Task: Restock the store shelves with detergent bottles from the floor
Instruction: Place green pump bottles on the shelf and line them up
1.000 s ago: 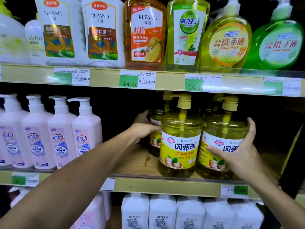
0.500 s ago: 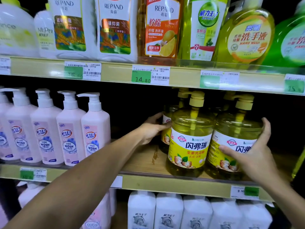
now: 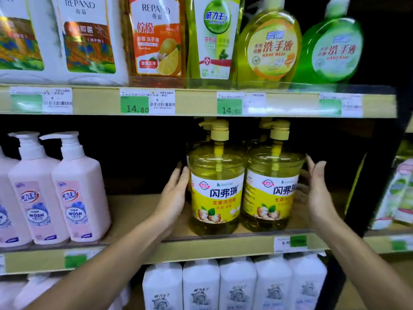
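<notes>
Two yellow pump detergent bottles stand side by side at the front of the middle shelf (image 3: 134, 211): the left bottle (image 3: 215, 193) and the right bottle (image 3: 271, 189). More yellow pump bottles show behind them, mostly hidden. My left hand (image 3: 173, 198) lies flat with straight fingers against the left bottle's left side. My right hand (image 3: 317, 191) is open beside the right bottle's right side, palm toward it, at or just off its wall; I cannot tell if it touches.
Pink pump bottles (image 3: 78, 191) stand at the shelf's left, with bare wooden shelf between them and the yellow ones. The shelf above (image 3: 201, 104) carries hand-wash bottles close over the pump heads. White bottles (image 3: 201, 285) fill the shelf below. A dark upright (image 3: 368, 175) bounds the right.
My left hand came out from behind the left bottle and now lies flat on its side. My right hand let go of the right bottle's front and opened beside it.
</notes>
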`<state>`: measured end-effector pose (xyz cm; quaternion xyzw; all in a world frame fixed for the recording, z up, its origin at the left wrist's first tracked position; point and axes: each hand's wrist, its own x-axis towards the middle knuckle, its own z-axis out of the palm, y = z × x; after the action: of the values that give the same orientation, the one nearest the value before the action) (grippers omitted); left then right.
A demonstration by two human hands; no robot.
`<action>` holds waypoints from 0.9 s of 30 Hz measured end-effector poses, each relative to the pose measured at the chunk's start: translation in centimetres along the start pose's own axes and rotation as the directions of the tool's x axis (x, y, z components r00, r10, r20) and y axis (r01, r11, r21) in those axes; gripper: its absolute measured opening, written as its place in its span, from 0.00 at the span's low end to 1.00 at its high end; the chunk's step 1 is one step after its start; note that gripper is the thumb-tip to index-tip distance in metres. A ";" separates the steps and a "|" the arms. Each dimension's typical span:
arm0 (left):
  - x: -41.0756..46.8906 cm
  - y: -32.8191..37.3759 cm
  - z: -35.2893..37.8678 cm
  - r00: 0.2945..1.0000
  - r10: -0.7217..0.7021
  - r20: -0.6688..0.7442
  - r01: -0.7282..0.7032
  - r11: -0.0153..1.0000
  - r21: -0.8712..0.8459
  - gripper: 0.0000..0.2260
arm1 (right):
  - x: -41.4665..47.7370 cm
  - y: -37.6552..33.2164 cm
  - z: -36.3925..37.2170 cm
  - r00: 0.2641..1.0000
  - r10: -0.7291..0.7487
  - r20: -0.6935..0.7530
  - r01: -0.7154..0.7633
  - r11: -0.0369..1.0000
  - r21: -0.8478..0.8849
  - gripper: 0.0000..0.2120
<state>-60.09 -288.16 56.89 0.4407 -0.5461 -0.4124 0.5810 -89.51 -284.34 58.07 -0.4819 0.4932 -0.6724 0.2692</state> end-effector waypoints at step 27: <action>-5.6 6.5 12.1 0.414 0.668 0.618 -0.728 -0.165 0.666 0.30 | 6.7 3.0 -0.4 0.996 -0.020 0.088 0.028 0.995 -0.095 0.24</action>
<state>-72.56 -281.78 61.86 0.2909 -0.8290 0.3298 0.3456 -92.85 -290.92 57.87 -0.5292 0.5070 -0.6293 0.2587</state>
